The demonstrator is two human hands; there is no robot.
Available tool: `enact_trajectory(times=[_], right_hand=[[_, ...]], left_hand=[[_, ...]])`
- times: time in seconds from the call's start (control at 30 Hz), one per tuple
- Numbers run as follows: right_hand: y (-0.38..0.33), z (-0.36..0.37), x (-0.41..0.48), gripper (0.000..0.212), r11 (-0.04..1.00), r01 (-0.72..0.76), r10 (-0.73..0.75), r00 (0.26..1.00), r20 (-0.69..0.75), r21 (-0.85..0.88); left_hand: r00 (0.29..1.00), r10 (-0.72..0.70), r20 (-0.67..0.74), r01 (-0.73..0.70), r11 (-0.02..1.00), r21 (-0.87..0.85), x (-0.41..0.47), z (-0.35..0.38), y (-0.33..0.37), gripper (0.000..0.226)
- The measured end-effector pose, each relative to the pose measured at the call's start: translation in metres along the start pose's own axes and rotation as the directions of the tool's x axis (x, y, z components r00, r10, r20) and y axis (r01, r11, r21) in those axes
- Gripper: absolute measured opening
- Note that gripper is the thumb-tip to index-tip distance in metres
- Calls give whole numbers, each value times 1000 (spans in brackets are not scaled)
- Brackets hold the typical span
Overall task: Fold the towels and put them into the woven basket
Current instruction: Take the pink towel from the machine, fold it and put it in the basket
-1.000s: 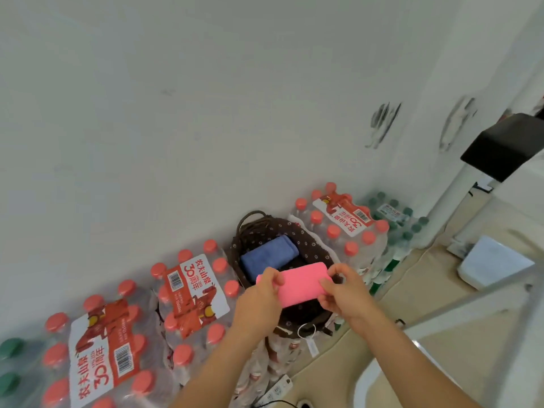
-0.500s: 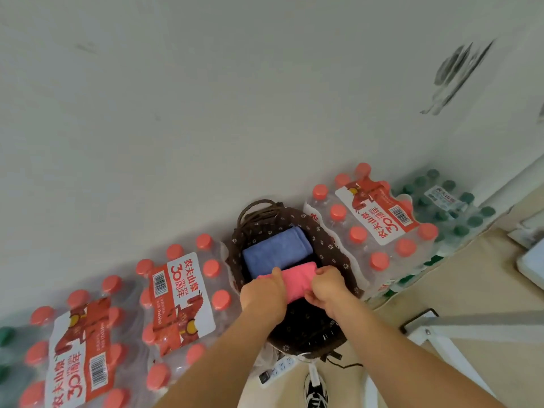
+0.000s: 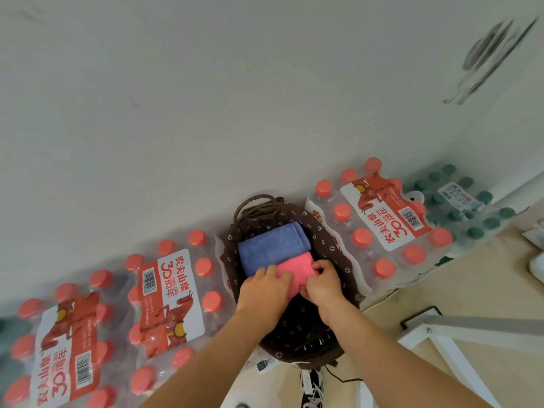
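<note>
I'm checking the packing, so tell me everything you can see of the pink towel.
The pink towel is a soft, fleecy-looking cloth folded into a compact block. It lies inside the woven basket, touching the near side of the folded blue towel. The left hand grips its left end and the right hand pinches its right end, so only its middle and far edge show.
</note>
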State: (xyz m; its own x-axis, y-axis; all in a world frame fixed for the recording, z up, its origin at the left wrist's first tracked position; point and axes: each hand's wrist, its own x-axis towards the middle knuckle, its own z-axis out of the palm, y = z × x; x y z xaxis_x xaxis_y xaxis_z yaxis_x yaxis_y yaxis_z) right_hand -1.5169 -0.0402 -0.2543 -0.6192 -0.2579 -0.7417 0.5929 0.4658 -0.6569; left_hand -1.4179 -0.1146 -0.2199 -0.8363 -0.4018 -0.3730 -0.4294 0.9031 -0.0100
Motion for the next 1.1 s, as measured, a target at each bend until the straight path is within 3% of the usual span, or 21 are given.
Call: enact_trajectory(times=[0.1,0.47,0.67,0.77,0.83,0.93,1.0,1.1], right_hand=[[-1,-3,0,37,999,25,-24,999,26,-21],[-1,-8,-1,39,999,4,-9,995,99,53],[2,-10,3,31,996,44,-40,997,59,-78],[4,-12,5,25,958,141,-131,990,54,-249],[1,-16,-1,24,832,253,-221,967,124,-493],[-7,-23,-15,52,398,425,-338,892,301,-813],[-12,-28,-26,65,202,491,-385,835,393,-847],[-14,-40,-38,50,-53,605,-333,739,586,-794]], left_hand=[[998,-35,61,34,999,10,2,3,-2,53],[997,-69,36,69,998,-14,4,-5,5,50],[996,-54,65,57,998,-36,13,6,9,46],[998,-40,39,41,999,-29,16,9,7,45],[999,-37,17,38,995,-89,17,11,4,46],[998,-64,-1,62,969,-239,20,14,-2,46],[996,-84,-4,79,946,-314,23,17,-6,44],[995,-98,-19,89,954,-287,25,20,-6,51]])
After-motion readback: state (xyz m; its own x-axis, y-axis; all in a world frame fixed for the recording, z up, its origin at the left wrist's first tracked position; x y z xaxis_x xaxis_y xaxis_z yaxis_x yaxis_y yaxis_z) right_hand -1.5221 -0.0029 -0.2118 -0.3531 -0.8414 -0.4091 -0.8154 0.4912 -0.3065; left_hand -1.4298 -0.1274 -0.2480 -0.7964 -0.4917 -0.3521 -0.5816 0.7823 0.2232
